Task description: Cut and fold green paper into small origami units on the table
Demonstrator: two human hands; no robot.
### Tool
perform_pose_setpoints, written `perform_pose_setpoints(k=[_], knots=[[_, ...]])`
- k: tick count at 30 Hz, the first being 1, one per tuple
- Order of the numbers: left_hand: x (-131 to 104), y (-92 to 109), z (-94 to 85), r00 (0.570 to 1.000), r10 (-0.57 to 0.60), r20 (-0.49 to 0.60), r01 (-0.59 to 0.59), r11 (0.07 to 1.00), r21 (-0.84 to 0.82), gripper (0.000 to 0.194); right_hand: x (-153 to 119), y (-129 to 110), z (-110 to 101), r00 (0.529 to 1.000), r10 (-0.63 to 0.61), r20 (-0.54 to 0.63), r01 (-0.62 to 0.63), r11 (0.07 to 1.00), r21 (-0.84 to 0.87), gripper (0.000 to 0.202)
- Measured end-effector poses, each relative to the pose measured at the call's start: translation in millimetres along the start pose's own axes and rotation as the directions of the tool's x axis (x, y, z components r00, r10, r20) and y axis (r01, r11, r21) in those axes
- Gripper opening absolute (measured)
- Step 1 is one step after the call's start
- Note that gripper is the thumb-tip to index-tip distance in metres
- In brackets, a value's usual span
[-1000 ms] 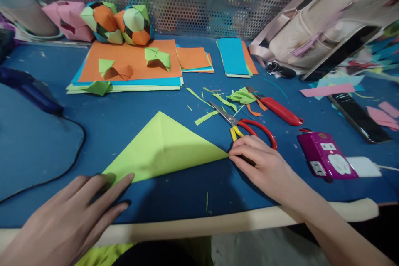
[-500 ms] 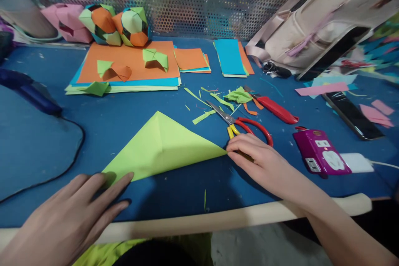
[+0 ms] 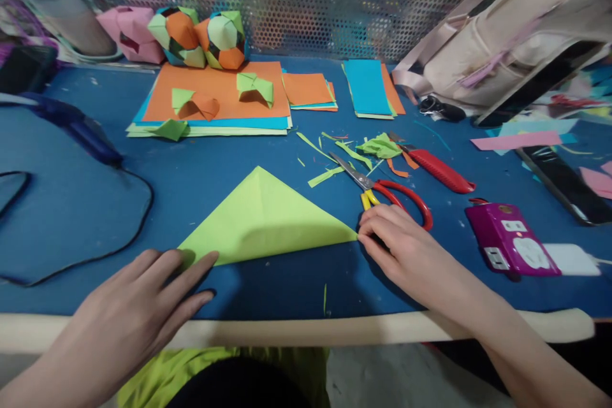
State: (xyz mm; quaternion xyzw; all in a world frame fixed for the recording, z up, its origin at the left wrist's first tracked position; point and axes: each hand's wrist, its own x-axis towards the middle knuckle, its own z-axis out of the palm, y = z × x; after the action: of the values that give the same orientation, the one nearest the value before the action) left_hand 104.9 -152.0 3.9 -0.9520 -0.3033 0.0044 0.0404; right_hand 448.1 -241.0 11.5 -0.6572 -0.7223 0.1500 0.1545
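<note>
A light green sheet of paper, folded into a wide triangle, lies on the blue table with its peak pointing away from me. My left hand rests flat on its left corner, fingers spread. At the right corner, my right hand pinches the paper tip between thumb and fingers. Just beyond that hand lie scissors with red and yellow handles, blades pointing to the far left. Green paper scraps are scattered past the scissors.
Stacked coloured sheets carry small folded pieces. Paper balls stand behind them. A red cutter, a purple power bank and a phone lie to the right. A dark blue corded tool is at left; a bag leans at back right.
The view has shifted slightly left, so everything appears farther right. Both hands keep their places on the green paper's corners, and the paper stays folded.
</note>
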Motion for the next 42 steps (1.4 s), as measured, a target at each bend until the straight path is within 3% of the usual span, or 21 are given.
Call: perform_pose_setpoints(k=[5, 7, 13, 20, 32, 37, 39, 42], knots=[[3.8, 4.1, -8.8, 0.995, 0.095, -0.002, -0.095, 0.994, 0.046, 0.047, -1.6, 3.2, 2.6, 0.999, 0.012, 0.033, -0.013, 1.000, 0.003, 0.017], [7.5, 7.7, -12.3, 0.994, 0.104, 0.044, -0.107, 0.991, 0.078, 0.048, -1.6, 4.6, 3.4, 0.999, 0.019, 0.041, -0.019, 1.000, -0.002, 0.017], [18.5, 20.2, -17.9, 0.988, -0.012, 0.153, -0.017, 0.982, 0.189, 0.060, -0.8, 5.8, 4.4, 0.996, 0.056, 0.074, -0.056, 0.998, 0.001, 0.019], [20.4, 22.4, -23.1, 0.990, 0.033, 0.138, -0.055, 0.987, 0.154, 0.067, 0.3, 5.3, 3.6, 0.997, 0.061, 0.056, -0.059, 0.998, -0.032, 0.017], [14.1, 18.5, -17.5, 0.989, 0.141, 0.041, -0.146, 0.974, 0.171, 0.064, 3.3, 2.2, 3.7, 1.000, 0.006, 0.003, -0.006, 0.998, -0.069, 0.016], [13.4, 17.7, -12.4, 0.991, 0.130, 0.028, -0.133, 0.980, 0.151, 0.064, 2.9, 4.1, 1.4, 0.999, 0.043, 0.007, -0.043, 0.997, -0.070, 0.013], [14.6, 18.1, -9.9, 0.992, 0.116, 0.043, -0.121, 0.982, 0.142, 0.065, 1.9, 1.8, -2.4, 0.997, 0.074, -0.032, -0.076, 0.994, -0.077, 0.010], [17.3, 19.1, -6.9, 0.994, 0.098, 0.056, -0.105, 0.985, 0.138, 0.068, 0.5, -13.3, -8.2, 0.976, 0.018, -0.218, -0.044, 0.993, -0.114, 0.016]])
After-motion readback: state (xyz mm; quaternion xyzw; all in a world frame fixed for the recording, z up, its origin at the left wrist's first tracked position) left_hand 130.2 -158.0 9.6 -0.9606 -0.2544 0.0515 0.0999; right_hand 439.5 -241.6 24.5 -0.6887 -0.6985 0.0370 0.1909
